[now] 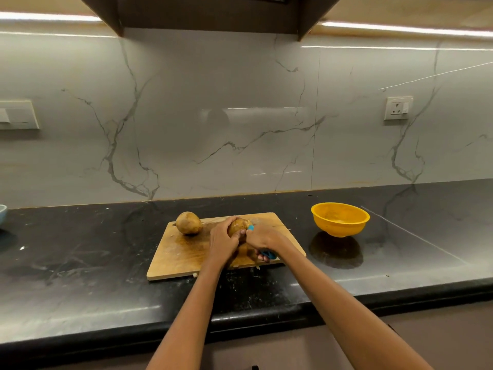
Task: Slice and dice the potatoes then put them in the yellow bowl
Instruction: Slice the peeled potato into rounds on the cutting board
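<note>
Holding one potato above the centre of the wooden cutting board, the left hand wraps its curled fingers round the left side, which keeps the potato raised and steady for the tool. The right hand grips a blue-handled tool, its fingers closed round the handle; blue shows at the potato's right edge and again below the palm. Whether this tool is a peeler or a small knife cannot be told, since the working end is hidden between hand and potato. A second potato lies whole on the upper left part of the board, well apart from both hands, probably kept there as the next piece to work. The yellow bowl stands on the dark countertop at right of centre in the frame, off the board and near the right hand's side, a placement that suits a short transfer of cut pieces. No slices are visible; cutting appears not yet begun.
</note>
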`<move>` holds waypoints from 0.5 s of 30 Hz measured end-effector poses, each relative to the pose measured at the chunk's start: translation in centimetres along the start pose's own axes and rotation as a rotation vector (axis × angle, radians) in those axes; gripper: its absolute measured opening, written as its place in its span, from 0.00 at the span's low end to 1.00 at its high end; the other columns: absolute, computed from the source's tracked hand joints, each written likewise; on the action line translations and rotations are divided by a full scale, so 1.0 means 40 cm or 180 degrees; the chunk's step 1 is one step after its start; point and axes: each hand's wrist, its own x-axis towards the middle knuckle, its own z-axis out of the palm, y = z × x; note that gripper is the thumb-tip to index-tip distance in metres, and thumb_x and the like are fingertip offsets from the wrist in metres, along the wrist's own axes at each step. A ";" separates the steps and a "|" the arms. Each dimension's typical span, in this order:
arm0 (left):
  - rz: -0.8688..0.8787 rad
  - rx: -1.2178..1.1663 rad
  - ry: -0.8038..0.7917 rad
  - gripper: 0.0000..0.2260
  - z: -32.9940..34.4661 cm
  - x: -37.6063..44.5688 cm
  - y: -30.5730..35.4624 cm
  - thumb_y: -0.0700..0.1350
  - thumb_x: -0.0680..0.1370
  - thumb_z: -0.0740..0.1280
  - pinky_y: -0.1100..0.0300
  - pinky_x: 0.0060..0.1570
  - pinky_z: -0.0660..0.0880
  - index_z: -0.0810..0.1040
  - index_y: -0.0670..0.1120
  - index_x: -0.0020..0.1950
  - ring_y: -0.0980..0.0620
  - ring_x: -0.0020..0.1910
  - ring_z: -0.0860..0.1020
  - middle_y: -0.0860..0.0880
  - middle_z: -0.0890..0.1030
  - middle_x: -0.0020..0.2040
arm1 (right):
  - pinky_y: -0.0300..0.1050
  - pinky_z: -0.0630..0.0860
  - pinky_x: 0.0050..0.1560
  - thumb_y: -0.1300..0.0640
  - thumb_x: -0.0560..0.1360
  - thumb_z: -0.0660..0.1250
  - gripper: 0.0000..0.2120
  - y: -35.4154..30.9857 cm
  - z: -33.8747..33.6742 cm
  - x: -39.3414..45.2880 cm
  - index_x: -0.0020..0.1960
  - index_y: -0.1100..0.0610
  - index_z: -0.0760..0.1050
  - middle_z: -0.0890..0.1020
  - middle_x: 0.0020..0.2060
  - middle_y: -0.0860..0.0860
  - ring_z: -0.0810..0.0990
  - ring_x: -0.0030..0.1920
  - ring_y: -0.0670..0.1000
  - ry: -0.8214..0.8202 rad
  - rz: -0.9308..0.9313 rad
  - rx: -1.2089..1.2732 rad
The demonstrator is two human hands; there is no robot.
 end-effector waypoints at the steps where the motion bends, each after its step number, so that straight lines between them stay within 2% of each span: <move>1: 0.0038 -0.0009 0.0007 0.19 0.001 -0.001 0.002 0.42 0.76 0.67 0.52 0.66 0.66 0.72 0.47 0.66 0.46 0.64 0.70 0.45 0.75 0.64 | 0.41 0.70 0.34 0.54 0.82 0.51 0.16 -0.002 0.000 0.005 0.41 0.61 0.67 0.74 0.33 0.55 0.71 0.30 0.49 0.0008 -0.0004 -0.0096; 6: -0.0133 -0.0009 0.0087 0.20 0.000 0.002 -0.003 0.44 0.76 0.68 0.53 0.65 0.65 0.71 0.46 0.67 0.46 0.65 0.69 0.46 0.73 0.65 | 0.40 0.68 0.23 0.56 0.82 0.51 0.13 0.024 0.020 -0.037 0.46 0.63 0.68 0.74 0.33 0.57 0.71 0.25 0.50 -0.0249 0.0281 -0.0304; 9: -0.0180 0.0005 0.0182 0.21 0.001 0.006 -0.005 0.45 0.75 0.69 0.52 0.65 0.66 0.71 0.46 0.67 0.46 0.65 0.69 0.45 0.73 0.65 | 0.39 0.68 0.22 0.52 0.82 0.51 0.17 0.056 0.042 -0.060 0.43 0.63 0.69 0.75 0.34 0.56 0.74 0.26 0.51 0.0159 0.0060 -0.0488; 11: -0.0215 -0.0016 0.0188 0.21 0.000 0.002 0.000 0.45 0.76 0.68 0.52 0.65 0.66 0.70 0.45 0.68 0.46 0.65 0.69 0.44 0.73 0.66 | 0.39 0.69 0.26 0.50 0.82 0.52 0.18 0.071 0.038 -0.063 0.48 0.62 0.72 0.77 0.37 0.55 0.76 0.29 0.51 0.0393 -0.0087 -0.0659; 14: -0.0181 -0.0022 0.0163 0.21 -0.003 -0.001 0.002 0.44 0.77 0.67 0.53 0.65 0.66 0.69 0.43 0.69 0.46 0.65 0.69 0.44 0.72 0.66 | 0.39 0.68 0.27 0.50 0.82 0.52 0.18 0.081 0.036 -0.069 0.49 0.62 0.73 0.76 0.33 0.53 0.75 0.27 0.50 0.0521 -0.0086 -0.0632; 15: -0.0162 -0.0020 0.0152 0.20 -0.004 -0.001 0.003 0.44 0.77 0.66 0.53 0.65 0.66 0.69 0.43 0.69 0.46 0.65 0.69 0.44 0.72 0.66 | 0.40 0.69 0.27 0.50 0.82 0.52 0.18 0.084 0.041 -0.067 0.51 0.62 0.74 0.77 0.34 0.54 0.77 0.30 0.51 0.0599 -0.0074 -0.0585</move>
